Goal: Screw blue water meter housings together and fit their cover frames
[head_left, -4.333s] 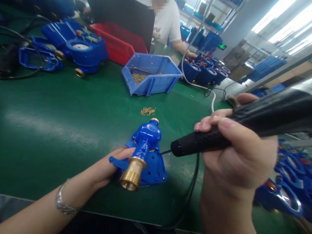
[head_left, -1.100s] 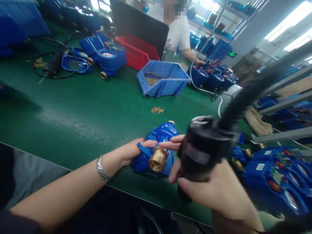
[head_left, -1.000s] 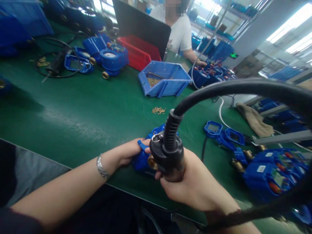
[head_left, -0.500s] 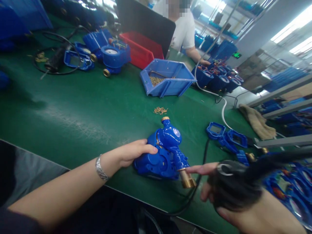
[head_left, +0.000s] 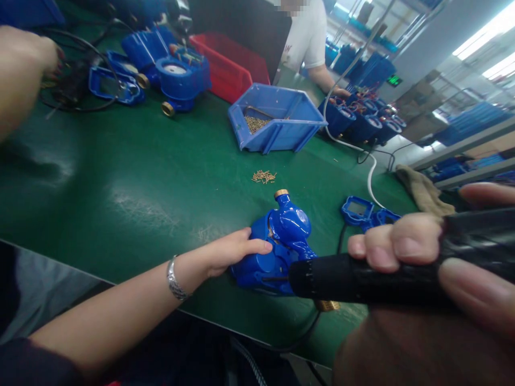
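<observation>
My left hand [head_left: 229, 251] grips a blue water meter [head_left: 293, 224] with brass threaded ends, which lies on its side on the green bench. My right hand [head_left: 416, 241] is wrapped round a black electric screwdriver [head_left: 341, 277]. Its thin bit points left across the meter's blue housing; I cannot tell whether the tip sits in a screw hole. The screwdriver's body covers part of the meter's lower pipe. Just beyond the meter lies a small pile of brass screws [head_left: 264, 177].
Behind the screws stands a blue bin [head_left: 277, 134] holding more screws, beside a red bin [head_left: 225, 69]. More meters [head_left: 175, 75] sit at back left, where another person's hand [head_left: 24, 69] reaches in. A co-worker [head_left: 316, 43] is across the bench. Blue frames [head_left: 357, 210] lie right.
My right hand has swung the screwdriver from upright to level, its bit now at the meter's housing. Another person's hand has come in at upper left. My left hand keeps its hold.
</observation>
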Demonstrator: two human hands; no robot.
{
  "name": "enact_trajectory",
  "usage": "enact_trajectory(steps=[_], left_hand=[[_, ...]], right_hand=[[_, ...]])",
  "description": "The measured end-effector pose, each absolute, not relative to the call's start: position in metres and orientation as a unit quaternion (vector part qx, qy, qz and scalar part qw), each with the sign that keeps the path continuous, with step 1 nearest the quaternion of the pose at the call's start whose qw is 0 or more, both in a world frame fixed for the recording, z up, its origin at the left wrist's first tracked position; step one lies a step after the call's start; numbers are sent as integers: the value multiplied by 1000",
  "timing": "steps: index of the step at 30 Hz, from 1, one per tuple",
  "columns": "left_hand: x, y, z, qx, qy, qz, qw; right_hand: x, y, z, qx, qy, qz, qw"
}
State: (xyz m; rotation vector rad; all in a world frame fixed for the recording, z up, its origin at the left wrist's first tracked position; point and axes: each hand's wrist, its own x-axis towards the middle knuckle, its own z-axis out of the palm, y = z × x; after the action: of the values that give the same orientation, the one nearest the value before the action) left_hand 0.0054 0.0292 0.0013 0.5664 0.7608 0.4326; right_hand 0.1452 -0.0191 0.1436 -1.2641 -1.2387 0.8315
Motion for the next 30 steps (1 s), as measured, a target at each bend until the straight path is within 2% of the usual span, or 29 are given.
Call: enact_trajectory(steps=[4,11,16,20,23,25,27,30], left_hand=[[4,25,3,296,343,249,856],[14,19,1,274,386,286,833],[15,19,-3,273,403,286,825],[15,20,-4,275,409,276,825],[15,20,-3,285,399,272,828],[11,21,-2,329,392,260,819],[2,28,0,442,419,225,760],[-14,55,4,672,518,172,500]], right_hand=[[132,-14,128,-448,-488,440,607],[125,-9,105,-436,-453,435,645],[130,-8,108,-459,-473,482,577],[131,-8,111,-466,-466,458,596],[131,-9,111,-468,-486,489,553],[131,-9,110,-462,-485,485,562],[128,-10,108,-457,-462,453,610],[124,-10,105,-450,-446,439,637]])
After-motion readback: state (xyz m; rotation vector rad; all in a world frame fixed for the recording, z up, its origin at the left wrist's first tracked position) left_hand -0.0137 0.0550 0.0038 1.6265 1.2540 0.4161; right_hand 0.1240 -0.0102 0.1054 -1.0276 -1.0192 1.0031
